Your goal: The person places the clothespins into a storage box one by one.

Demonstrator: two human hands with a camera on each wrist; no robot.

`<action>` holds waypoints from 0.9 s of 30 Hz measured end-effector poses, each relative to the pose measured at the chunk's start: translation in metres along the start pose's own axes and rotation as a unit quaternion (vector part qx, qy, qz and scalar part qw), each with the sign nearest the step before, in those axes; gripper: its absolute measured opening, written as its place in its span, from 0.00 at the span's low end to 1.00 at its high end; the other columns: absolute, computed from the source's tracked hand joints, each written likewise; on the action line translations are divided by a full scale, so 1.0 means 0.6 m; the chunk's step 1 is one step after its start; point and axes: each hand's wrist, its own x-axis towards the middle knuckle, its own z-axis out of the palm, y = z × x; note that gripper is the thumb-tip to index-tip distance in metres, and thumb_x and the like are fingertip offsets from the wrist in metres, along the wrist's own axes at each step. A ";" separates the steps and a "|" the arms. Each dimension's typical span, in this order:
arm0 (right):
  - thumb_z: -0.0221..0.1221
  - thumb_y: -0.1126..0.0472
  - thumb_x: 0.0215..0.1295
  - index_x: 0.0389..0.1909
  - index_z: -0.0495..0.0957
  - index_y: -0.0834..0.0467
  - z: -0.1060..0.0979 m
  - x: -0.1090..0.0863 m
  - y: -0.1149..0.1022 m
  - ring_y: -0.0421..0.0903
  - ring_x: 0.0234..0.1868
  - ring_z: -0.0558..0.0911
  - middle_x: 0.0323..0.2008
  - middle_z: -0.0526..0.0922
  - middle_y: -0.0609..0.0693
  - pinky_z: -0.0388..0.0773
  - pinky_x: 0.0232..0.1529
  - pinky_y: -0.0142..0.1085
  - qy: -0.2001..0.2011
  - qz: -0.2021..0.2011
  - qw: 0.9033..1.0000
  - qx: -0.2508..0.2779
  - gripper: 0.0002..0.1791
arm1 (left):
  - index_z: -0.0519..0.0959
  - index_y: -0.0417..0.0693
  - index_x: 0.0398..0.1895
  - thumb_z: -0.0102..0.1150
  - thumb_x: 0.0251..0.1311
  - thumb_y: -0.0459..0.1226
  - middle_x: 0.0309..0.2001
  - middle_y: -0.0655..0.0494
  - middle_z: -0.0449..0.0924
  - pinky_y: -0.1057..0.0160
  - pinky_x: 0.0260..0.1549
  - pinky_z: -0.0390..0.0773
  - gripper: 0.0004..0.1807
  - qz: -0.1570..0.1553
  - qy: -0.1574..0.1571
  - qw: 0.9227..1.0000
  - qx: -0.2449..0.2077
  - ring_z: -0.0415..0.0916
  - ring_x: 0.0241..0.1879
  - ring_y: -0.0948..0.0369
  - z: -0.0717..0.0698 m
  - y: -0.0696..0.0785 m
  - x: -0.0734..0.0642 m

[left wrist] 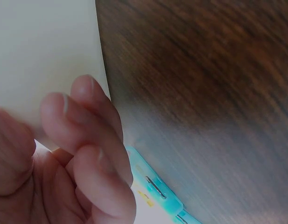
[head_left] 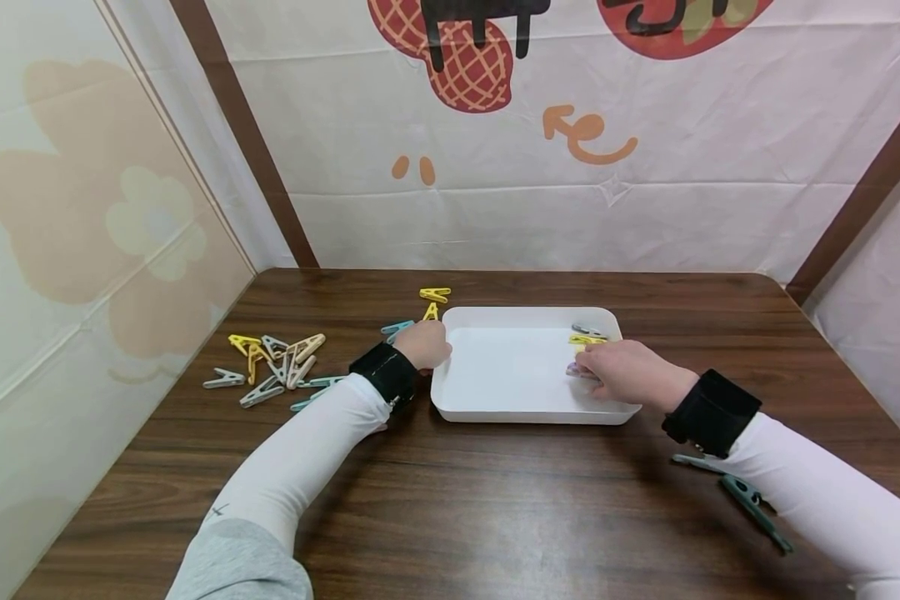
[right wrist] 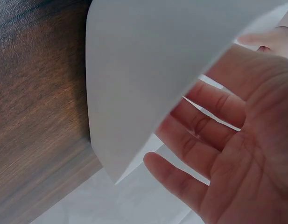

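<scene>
Left hand at the white tray, right hand reaching in over its opposite side.
The left fingers and thumb pinch the tray's rim, with a blue clip just beside their outer side; the right fingers reach inside the tray, a purple clip right by their tips, a yellow clip and a grey clip just beyond, though their hidden tips leave me unable to tell whether they grasp anything.
</scene>
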 end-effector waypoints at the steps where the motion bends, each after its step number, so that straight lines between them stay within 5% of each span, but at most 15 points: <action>1: 0.74 0.64 0.48 0.28 0.74 0.55 0.001 0.001 0.001 0.41 0.26 0.67 0.24 0.70 0.42 0.69 0.29 0.36 0.003 -0.002 1.000 -0.001 0.16 | 0.77 0.35 0.45 0.47 0.70 0.37 0.23 0.49 0.78 0.65 0.20 0.72 0.13 0.000 0.000 1.000 -0.001 0.75 0.16 0.59 0.000 0.000 0.000; 27: 0.71 0.64 0.50 0.22 0.71 0.54 0.006 0.009 0.005 0.41 0.23 0.65 0.20 0.66 0.42 0.67 0.27 0.36 0.006 0.014 1.000 -0.008 0.15 | 0.77 0.36 0.43 0.46 0.71 0.37 0.21 0.50 0.78 0.64 0.20 0.71 0.13 0.006 -0.002 1.000 0.007 0.75 0.15 0.60 0.003 -0.005 0.007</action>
